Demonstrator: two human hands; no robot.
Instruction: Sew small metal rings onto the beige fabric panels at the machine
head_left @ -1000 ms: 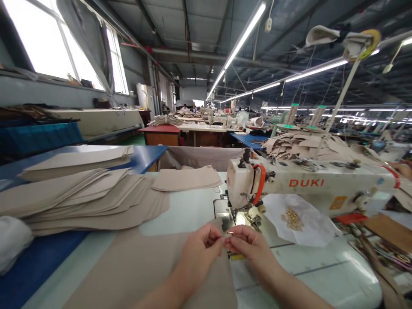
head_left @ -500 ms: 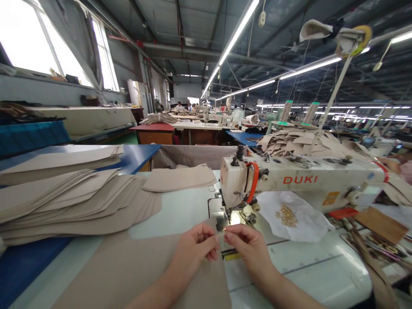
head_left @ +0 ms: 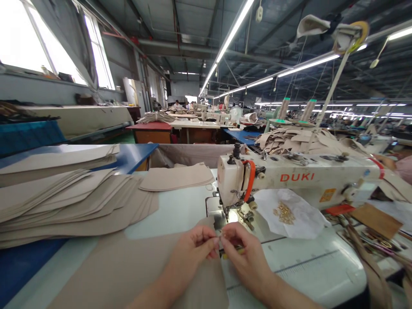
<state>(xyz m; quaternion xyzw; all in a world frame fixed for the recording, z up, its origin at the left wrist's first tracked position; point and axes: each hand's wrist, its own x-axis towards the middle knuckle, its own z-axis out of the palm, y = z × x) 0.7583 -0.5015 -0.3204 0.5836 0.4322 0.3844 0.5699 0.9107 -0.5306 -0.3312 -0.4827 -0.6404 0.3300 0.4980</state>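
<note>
My left hand (head_left: 195, 248) is closed in a pinch above the right edge of a large beige sheet piece (head_left: 125, 266). Opposite it, my right hand (head_left: 246, 251) pinches too, its fingertips meeting those of the left. A tiny gold-coloured metal piece (head_left: 223, 234) shows faintly at the right fingertips; whatever lies between the left fingers is mostly hidden. Just beyond both hands stands the needle end of a white sewing machine (head_left: 232, 182), its lamp lit. On a white cloth (head_left: 309, 221) to the right lies a heap of small gold-coloured metal pieces (head_left: 285, 213).
Stacked beige cut pieces (head_left: 64, 206) lie at the left, partly over a blue table (head_left: 35, 262). A smaller stack (head_left: 177, 177) sits left of the machine head. Scissors and scraps clutter the right side. Thread cones (head_left: 283, 109) rise behind the machine.
My fingertips have come closer together, and the gold-coloured piece is less visible between them. The whole view has shifted slightly; the machine and stacks stay in place.
</note>
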